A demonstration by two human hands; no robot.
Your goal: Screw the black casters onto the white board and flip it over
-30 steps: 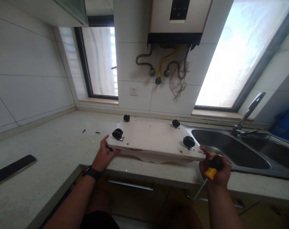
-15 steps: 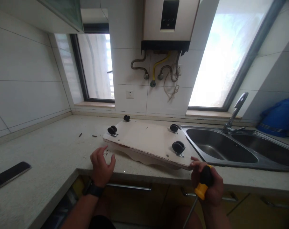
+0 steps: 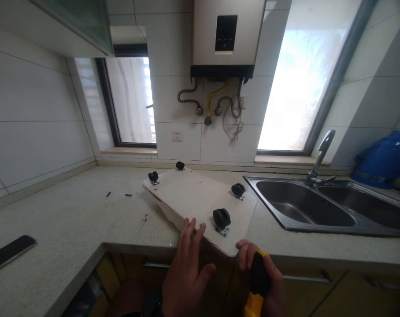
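Observation:
A white board (image 3: 190,191) lies on the worktop with black casters on its upper face, turned at a slant so that its near right corner juts over the counter's front edge. The nearest caster (image 3: 222,219) sits on a metal plate by that corner. My left hand (image 3: 188,259) is open, its fingertips at the board's front edge. My right hand (image 3: 262,275) is closed around a yellow and black screwdriver (image 3: 259,277), and its fingertips rest near the board's corner. The screwdriver's shaft is out of sight below.
To the right is a steel double sink (image 3: 282,226) with a faucet (image 3: 319,158); a blue object (image 3: 383,156) stands behind it. A dark flat strip (image 3: 10,252) lies at the left. Small dark bits (image 3: 128,195) are scattered on the counter (image 3: 71,211). A water heater (image 3: 228,33) hangs above.
The board has swung round, its right end coming toward me over the counter edge. My left hand has moved right to its front edge. My right hand has shifted left with the screwdriver.

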